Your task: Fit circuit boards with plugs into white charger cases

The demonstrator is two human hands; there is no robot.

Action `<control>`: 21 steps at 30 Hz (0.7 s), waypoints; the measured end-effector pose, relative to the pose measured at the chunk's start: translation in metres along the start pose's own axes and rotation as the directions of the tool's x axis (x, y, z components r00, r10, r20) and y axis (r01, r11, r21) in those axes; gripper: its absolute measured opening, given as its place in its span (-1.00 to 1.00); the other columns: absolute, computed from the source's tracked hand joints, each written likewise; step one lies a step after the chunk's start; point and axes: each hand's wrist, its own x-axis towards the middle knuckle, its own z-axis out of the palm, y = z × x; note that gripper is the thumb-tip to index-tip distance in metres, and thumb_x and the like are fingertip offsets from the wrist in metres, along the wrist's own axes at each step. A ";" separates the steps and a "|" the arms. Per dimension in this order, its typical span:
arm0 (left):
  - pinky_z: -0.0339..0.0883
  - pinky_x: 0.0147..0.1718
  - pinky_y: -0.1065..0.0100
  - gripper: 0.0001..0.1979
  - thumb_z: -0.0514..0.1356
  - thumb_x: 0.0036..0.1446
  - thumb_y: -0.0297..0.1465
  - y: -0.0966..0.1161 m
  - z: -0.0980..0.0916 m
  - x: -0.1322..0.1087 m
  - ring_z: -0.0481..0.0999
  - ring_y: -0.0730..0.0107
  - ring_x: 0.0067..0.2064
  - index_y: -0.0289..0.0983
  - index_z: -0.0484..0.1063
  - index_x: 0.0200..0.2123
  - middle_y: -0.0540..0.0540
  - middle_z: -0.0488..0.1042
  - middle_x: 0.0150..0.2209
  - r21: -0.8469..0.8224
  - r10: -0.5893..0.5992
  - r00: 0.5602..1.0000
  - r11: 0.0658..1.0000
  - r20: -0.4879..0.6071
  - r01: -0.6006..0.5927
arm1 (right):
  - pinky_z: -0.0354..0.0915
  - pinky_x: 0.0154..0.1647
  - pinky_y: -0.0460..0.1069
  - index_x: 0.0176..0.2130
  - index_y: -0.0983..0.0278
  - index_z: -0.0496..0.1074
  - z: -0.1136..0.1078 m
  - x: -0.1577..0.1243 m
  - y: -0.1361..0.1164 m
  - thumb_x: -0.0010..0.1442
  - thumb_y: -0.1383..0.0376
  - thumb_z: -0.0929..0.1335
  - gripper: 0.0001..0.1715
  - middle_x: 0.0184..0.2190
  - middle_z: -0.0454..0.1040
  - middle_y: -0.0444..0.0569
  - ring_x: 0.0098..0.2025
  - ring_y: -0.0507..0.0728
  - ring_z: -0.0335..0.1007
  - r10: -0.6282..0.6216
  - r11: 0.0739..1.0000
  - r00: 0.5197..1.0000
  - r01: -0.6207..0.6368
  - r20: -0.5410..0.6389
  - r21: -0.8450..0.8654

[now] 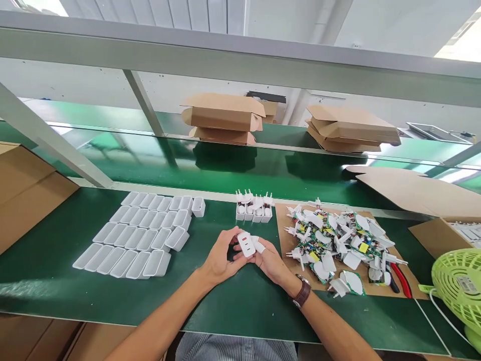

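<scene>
A white USB charger case [246, 244], its port face turned up toward me, is between my two hands over the bench. My left hand [220, 256] is closed around its left side, thumb below and fingers above. From the right, my right hand [271, 259] grips it, with a wristwatch on that wrist. White material [258, 244] shows at the right fingers; I cannot tell whether it is a finger covering or a part. Just beyond my hands stand several white cases filled with plug parts [254, 208].
Rows of open white cases [128, 240] lie to the left. On a cardboard sheet [400, 250] at right are heaped circuit boards with plugs [338, 240] and red-handled pliers [401, 280]. A green fan [458, 291] is far right; cardboard boxes [221, 113] stand behind.
</scene>
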 end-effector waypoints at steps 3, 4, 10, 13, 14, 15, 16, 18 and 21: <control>0.50 -0.15 0.13 -0.30 0.29 0.23 -0.28 -0.002 0.000 0.000 0.57 0.17 -0.14 -0.18 0.05 0.34 -0.25 0.51 0.00 -0.015 0.008 1.000 1.000 0.004 -0.008 | 0.48 -0.02 0.24 -0.05 0.28 0.50 -0.001 0.000 0.001 0.17 -0.12 0.44 -0.41 -0.16 0.63 0.14 -0.11 0.31 0.62 -0.002 1.000 1.000 0.002 0.011 0.024; 0.50 -0.15 0.14 -0.29 0.28 0.24 -0.28 -0.002 0.000 0.000 0.57 0.17 -0.14 -0.17 0.04 0.35 -0.25 0.51 0.00 -0.018 0.009 1.000 1.000 0.005 -0.009 | 0.48 -0.01 0.24 -0.05 0.29 0.50 -0.002 0.000 0.002 0.18 -0.12 0.44 -0.41 -0.16 0.63 0.15 -0.11 0.31 0.62 0.000 1.000 1.000 0.000 0.015 0.028; 0.50 -0.15 0.14 -0.32 0.26 0.26 -0.29 0.001 -0.002 0.004 0.56 0.19 -0.15 -0.16 0.04 0.35 -0.24 0.49 0.00 -0.012 0.026 1.000 1.000 -0.015 -0.026 | 0.50 0.01 0.25 0.02 0.28 0.49 -0.003 0.001 0.000 0.24 -0.12 0.40 -0.39 -0.12 0.62 0.14 -0.04 0.31 0.60 -0.019 0.998 1.000 0.019 0.007 -0.067; 0.48 -0.09 0.10 -0.30 0.28 0.22 -0.34 0.003 -0.004 0.007 0.54 0.10 -0.05 -0.19 0.06 0.34 -0.26 0.47 0.02 0.052 0.081 0.992 0.996 -0.097 -0.076 | 0.51 0.04 0.25 0.05 0.19 0.49 -0.002 -0.002 -0.007 0.25 -0.13 0.39 -0.43 0.00 0.59 0.10 0.04 0.30 0.55 -0.189 0.953 0.981 0.171 -0.049 -0.251; 0.46 -0.04 0.05 -0.30 0.29 0.20 -0.36 0.002 -0.005 0.008 0.52 0.06 0.00 -0.19 0.08 0.34 -0.27 0.47 0.02 0.094 0.088 0.987 0.993 -0.134 -0.076 | 0.51 0.07 0.24 0.05 0.16 0.48 -0.003 -0.003 -0.011 0.26 -0.11 0.38 -0.46 0.03 0.58 0.08 0.05 0.29 0.54 -0.260 0.919 0.964 0.232 -0.049 -0.320; 0.43 0.01 0.00 -0.29 0.30 0.18 -0.37 -0.001 -0.006 0.008 0.49 0.02 0.04 -0.19 0.10 0.33 -0.27 0.48 0.02 0.134 0.070 0.983 0.990 -0.167 -0.048 | 0.49 0.11 0.24 0.06 0.15 0.48 -0.004 -0.004 -0.016 0.29 -0.08 0.37 -0.50 0.05 0.56 0.07 0.07 0.27 0.53 -0.328 0.877 0.944 0.288 -0.041 -0.386; 0.40 0.05 -0.04 -0.30 0.31 0.16 -0.38 -0.005 -0.006 0.009 0.47 0.00 0.07 -0.19 0.13 0.32 -0.26 0.48 0.02 0.161 0.019 0.980 0.987 -0.197 0.013 | 0.47 0.15 0.24 0.07 0.15 0.47 -0.006 -0.004 -0.021 0.33 -0.04 0.35 -0.54 0.08 0.55 0.07 0.09 0.26 0.52 -0.395 0.826 0.918 0.339 -0.034 -0.451; 0.38 0.08 -0.08 -0.34 0.31 0.16 -0.35 -0.017 -0.006 0.012 0.46 0.00 0.06 -0.20 0.20 0.29 -0.26 0.48 0.01 0.141 -0.178 0.952 0.966 -0.248 0.217 | 0.40 0.23 0.25 0.13 0.17 0.41 -0.013 -0.003 -0.033 0.38 0.07 0.29 -0.59 0.15 0.49 0.10 0.16 0.25 0.46 -0.541 0.680 0.840 0.408 -0.041 -0.609; 0.43 0.03 -0.05 -0.39 0.29 0.13 -0.29 -0.041 -0.005 0.021 0.52 0.08 -0.05 -0.27 0.27 0.23 -0.27 0.46 0.00 -0.040 -0.520 0.815 0.848 -0.256 0.529 | 0.26 0.33 0.33 0.22 0.25 0.29 -0.034 0.004 -0.051 0.35 0.24 0.27 -0.52 0.25 0.34 0.20 0.31 0.30 0.27 -0.666 0.356 0.746 0.322 0.004 -0.877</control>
